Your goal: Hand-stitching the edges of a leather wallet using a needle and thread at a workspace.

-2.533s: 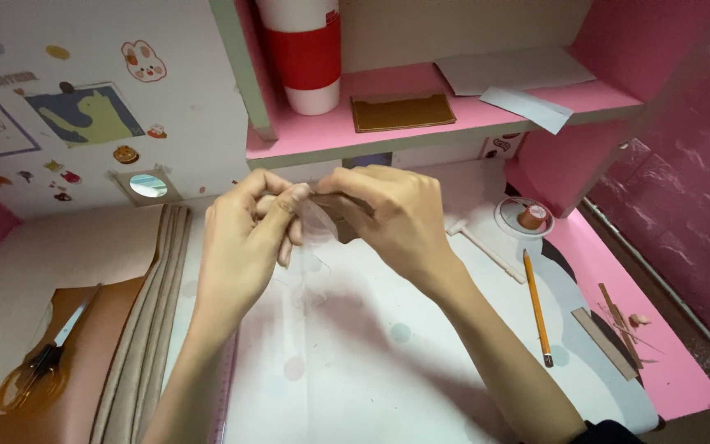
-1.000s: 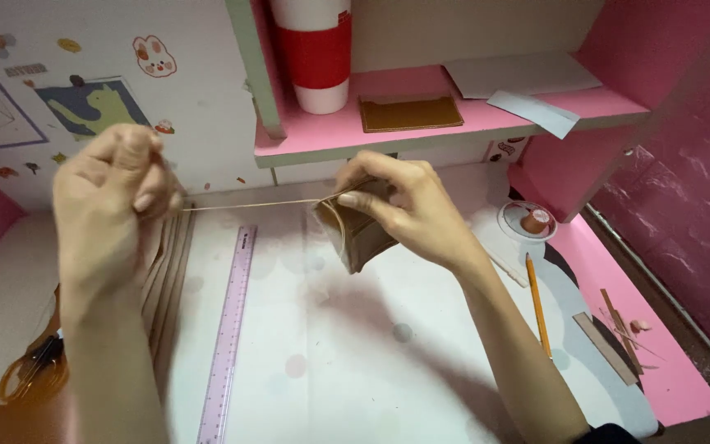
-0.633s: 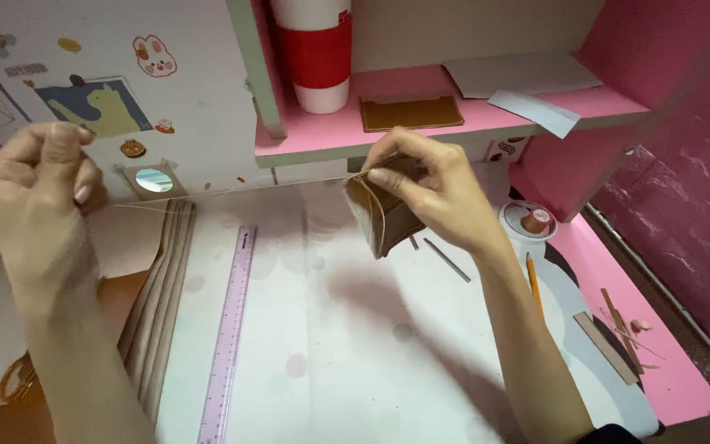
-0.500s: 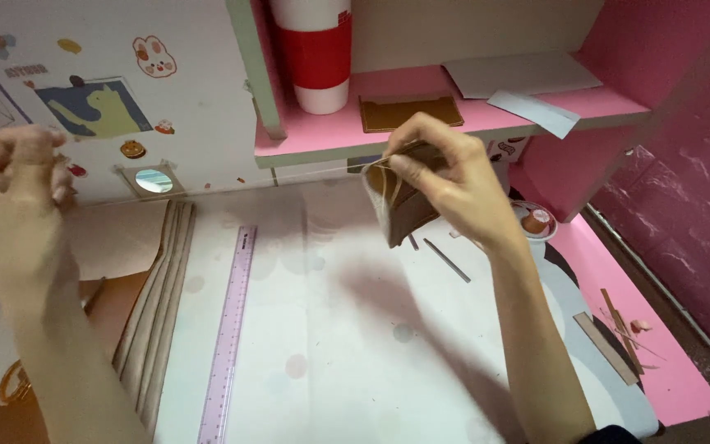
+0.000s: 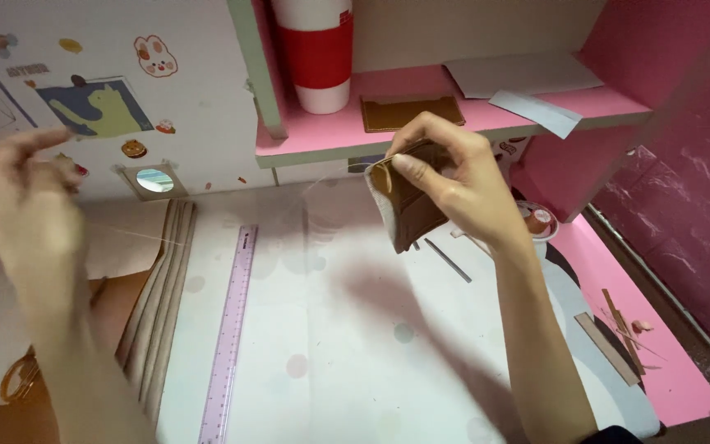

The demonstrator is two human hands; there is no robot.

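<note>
a small folded piece of brown leather (image 5: 408, 205) is held up above the desk (image 5: 347, 329), pinched closed in the right hand (image 5: 454, 185), thumb pressed on its upper edge and fingers wrapped behind it, just in front of the pink shelf (image 5: 454, 123). a thin pale thread (image 5: 334, 174) runs from the leather's top edge out to the left and shows again as a faint line near the left hand (image 5: 26, 205), which is raised far to the left, blurred, fingers drawn together as if pinching the thread end, though the grip itself cannot be made out. below the hands, the desk is covered with a pale spotted mat, and a long translucent purple ruler (image 5: 230, 329) lies lengthwise on it, left of centre. left of the ruler lies a stack of beige strips (image 5: 158, 304), and beside that a sheet of brown leather (image 5: 117, 304); orange-handled scissors (image 5: 18, 378) rest at the far left edge. a thin dark rod (image 5: 447, 260) lies on the mat just under the held leather. on the shelf stand a white cup with a red sleeve (image 5: 315, 49), a flat brown leather rectangle (image 5: 411, 113) and loose papers (image 5: 527, 78). to the right, on the pink surface, lie brown leather scraps (image 5: 610, 345). a white panel with stickers (image 5: 108, 107) rises behind the left hand.
</note>
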